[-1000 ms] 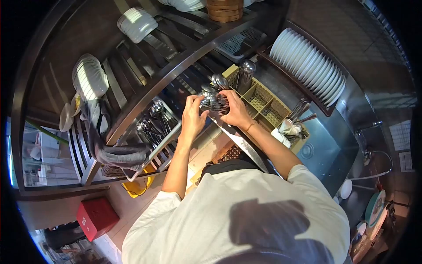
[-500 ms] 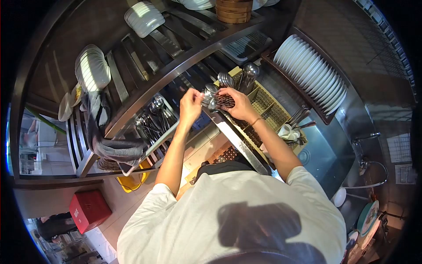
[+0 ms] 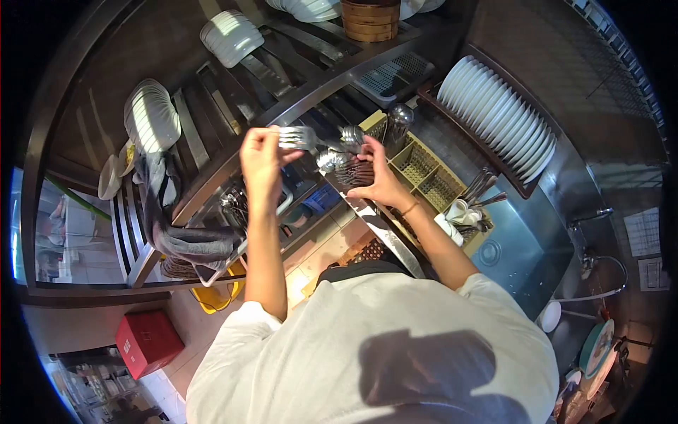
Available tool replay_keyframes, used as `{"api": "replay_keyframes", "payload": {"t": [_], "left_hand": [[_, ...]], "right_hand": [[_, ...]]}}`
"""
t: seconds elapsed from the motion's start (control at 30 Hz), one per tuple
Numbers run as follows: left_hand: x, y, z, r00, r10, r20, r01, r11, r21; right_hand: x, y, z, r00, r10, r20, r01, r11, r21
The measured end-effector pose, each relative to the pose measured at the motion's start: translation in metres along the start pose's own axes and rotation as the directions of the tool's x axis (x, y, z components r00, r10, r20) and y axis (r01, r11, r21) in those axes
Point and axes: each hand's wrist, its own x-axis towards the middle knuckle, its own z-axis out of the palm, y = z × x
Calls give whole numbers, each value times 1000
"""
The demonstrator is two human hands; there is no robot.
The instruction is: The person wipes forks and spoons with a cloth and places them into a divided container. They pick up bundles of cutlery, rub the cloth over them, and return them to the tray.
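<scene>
Forks point(image 3: 295, 137) in left hand point(image 3: 260, 157); right hand point(image 3: 374, 180) grips cutlery bundle point(image 3: 347, 167).

L hand point(image 3: 260, 157) lifts fork point(image 3: 295, 136); R hand point(image 3: 378, 180) grips cutlery bunch point(image 3: 346, 168).

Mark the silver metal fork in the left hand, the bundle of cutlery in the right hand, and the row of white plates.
silver metal fork point(image 3: 296, 138), head view, tines
bundle of cutlery point(image 3: 346, 168), head view, handles
row of white plates point(image 3: 498, 116), head view, plate rims

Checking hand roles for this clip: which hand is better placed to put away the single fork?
Left, probably. The left hand already pinches the fork, lifted apart, while the right hand is full with the bundle of cutlery.
</scene>
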Motion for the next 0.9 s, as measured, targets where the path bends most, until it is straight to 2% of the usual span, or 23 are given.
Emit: {"api": "replay_keyframes", "payload": {"t": [0.07,0.1,0.13,0.17,0.2,0.23,0.27,0.33,0.37,0.4,0.43,0.47,0.5,0.53,0.6,0.63,0.7,0.73,0.8,0.87,0.9], "left_hand": [[-1,-26,13,998,-64,12,64,998,11],[-2,-37,23,994,-106,14,106,994,-4],[-4,-46,33,989,-150,16,150,989,-20],[-6,-57,42,982,-187,27,188,981,-42],[-6,-68,51,974,-221,39,224,973,-63],[-5,-79,57,969,-244,31,246,968,-46],[-9,-80,62,973,-223,56,221,974,43],[-11,-75,60,955,-249,161,183,922,340],[-9,-78,53,968,-102,231,-23,874,485],[-8,-81,44,968,-104,228,-20,874,485],[-8,-84,35,972,85,221,-191,835,516],[-9,-83,26,937,272,220,-349,761,547],[-8,-80,13,921,286,265,-390,681,620],[-6,-85,-4,905,232,357,-426,517,743],[-8,-95,-20,862,157,482,-492,486,722],[-6,-103,-23,855,72,513,-462,554,693],[-5,-110,-18,826,70,559,-488,586,647],[-4,-115,-13,821,82,565,-491,607,625],[-1,-119,-5,808,137,572,-529,595,605],[3,-124,-1,819,191,541,-525,628,574],[4,-125,-1,811,222,542,-539,646,541]], "right_hand": [[-7,4,-8,994,69,-90,-48,976,212],[-11,-3,-7,982,72,-177,-33,976,217],[-9,2,-11,981,73,-179,-33,976,213],[-8,14,-15,987,-70,-143,46,985,-168],[-7,13,-17,980,-190,-55,134,843,-520],[-7,13,-11,986,-74,-148,35,967,-252],[-7,17,-12,986,-73,-148,34,967,-253],[1,35,-16,983,173,-57,-181,956,-232],[5,35,-14,989,123,-88,-139,968,-209],[5,35,-15,988,125,-86,-140,968,-208],[6,35,-17,988,90,-122,-115,970,-216],[8,28,-19,986,53,-156,-88,970,-225],[11,20,-23,988,30,-149,-59,979,-194],[14,11,-27,988,78,-136,-101,979,-177],[21,-11,-27,987,31,-157,-54,988,-143],[24,-9,-28,988,31,-149,-53,988,-146],[29,-2,-29,999,31,-12,-32,998,-63],[33,0,-29,1000,28,-5,-28,997,-67],[37,4,-29,999,21,35,-27,985,171],[37,7,-35,996,29,83,-39,992,118],[34,8,-37,986,78,149,-58,989,-136]]}}
